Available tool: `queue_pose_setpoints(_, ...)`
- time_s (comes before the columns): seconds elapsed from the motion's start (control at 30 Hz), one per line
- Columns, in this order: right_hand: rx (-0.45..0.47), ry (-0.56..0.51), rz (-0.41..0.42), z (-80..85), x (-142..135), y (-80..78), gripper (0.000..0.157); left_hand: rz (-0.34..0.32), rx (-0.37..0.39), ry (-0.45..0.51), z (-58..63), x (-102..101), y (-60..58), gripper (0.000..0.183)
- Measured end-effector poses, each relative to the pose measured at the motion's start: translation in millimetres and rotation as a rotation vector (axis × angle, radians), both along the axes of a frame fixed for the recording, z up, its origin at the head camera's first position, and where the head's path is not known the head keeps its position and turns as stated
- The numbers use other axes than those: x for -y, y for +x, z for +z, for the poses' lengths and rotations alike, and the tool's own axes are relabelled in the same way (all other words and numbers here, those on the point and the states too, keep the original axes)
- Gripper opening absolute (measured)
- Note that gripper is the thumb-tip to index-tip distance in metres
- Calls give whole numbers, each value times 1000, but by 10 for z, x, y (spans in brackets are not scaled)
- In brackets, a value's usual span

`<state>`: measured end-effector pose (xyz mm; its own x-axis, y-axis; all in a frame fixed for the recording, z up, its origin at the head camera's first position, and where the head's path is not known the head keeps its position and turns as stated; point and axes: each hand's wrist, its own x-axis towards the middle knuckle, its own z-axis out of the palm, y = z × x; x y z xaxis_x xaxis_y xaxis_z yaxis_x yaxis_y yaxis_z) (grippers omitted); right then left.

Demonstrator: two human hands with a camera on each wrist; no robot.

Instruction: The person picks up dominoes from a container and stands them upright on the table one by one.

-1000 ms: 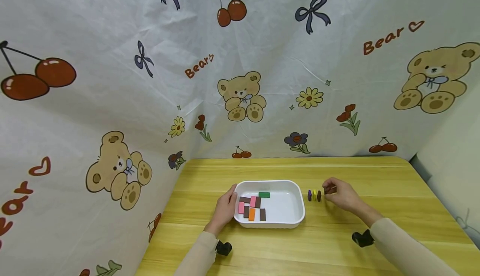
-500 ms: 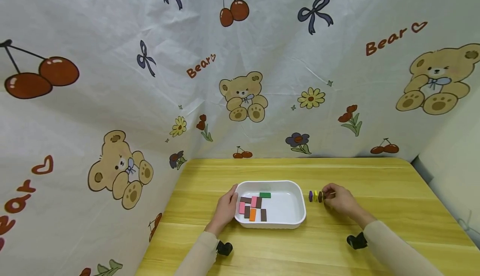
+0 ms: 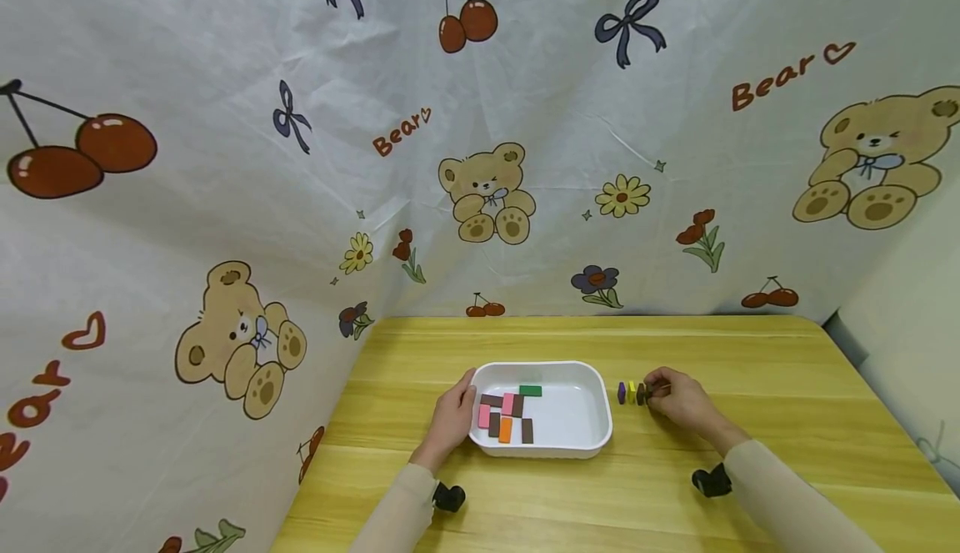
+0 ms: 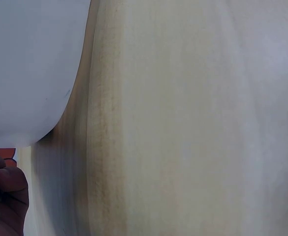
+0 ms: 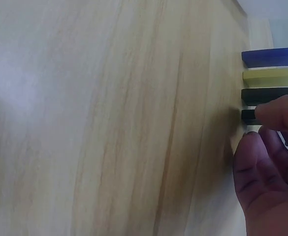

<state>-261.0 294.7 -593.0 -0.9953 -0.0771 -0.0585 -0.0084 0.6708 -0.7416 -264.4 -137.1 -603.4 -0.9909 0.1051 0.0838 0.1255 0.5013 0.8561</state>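
Observation:
My left hand [image 3: 450, 415] grips the left end of a white tray [image 3: 566, 450]; in the left wrist view its curled fingers [image 4: 10, 181] show at the tray's corner. Right of the tray, a purple block [image 3: 621, 393], a yellow block [image 3: 631, 392] and a dark brown block [image 3: 641, 394] stand on edge in a row. At the row's right end my right hand [image 3: 686, 403] pinches another dark block [image 5: 248, 115], upright and parallel to the others. A narrow gap parts it from the brown block. Its far part is hidden behind the thumb.
Inside the tray lie several flat blocks: a green block [image 3: 530, 390], an orange block [image 3: 506, 430], pink and brown ones, mostly toward the left. The wooden table [image 3: 570, 503] backs onto a bear-print cloth [image 3: 555, 286].
My right hand has moved left and slightly nearer, bringing its dark block up beside the brown one. Over the last half second it barely moves. The left hand stays at the tray.

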Motion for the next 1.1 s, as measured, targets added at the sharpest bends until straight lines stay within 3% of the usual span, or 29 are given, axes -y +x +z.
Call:
queue_pose_setpoints(0.23,55,-40,21,91,-29,17,43,-1,-5,-9,-16,6,9,48)
queue_pose_setpoints(0.57,-41,40,75,414,76,17,47,6,-14,-19,-20,19,3,48)
queue_pose_setpoints(1.1,-106,1,119,648,507,-32,33,5,-20,-20,-11,9,1,48)
